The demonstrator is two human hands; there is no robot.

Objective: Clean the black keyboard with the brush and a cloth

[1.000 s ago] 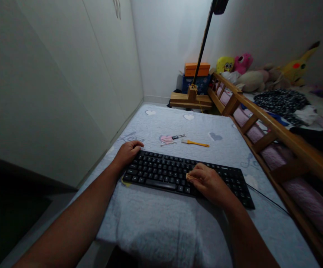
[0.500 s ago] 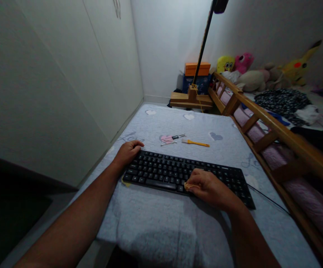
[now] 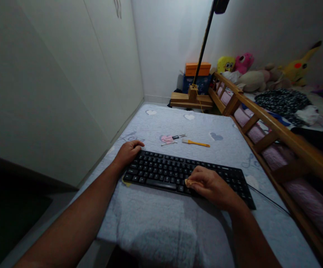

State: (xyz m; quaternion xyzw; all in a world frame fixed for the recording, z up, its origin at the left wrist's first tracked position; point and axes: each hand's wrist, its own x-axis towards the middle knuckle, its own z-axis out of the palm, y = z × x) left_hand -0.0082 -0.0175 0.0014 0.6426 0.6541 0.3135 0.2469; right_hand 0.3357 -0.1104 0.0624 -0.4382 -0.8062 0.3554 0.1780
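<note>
1. Right hand (image 3: 210, 186): versus 1.0 s ago, shifted toward the near edge of the keyboard (image 3: 161, 172). Versus 0.5 s ago, slightly back toward the far rows.
2. Crumpled orange cloth (image 3: 192, 183), pinched in fingertips: displaced with the hand; now nearer the bottom key row than at 1.0 s, slightly farther from the near edge than at 0.5 s.
</note>
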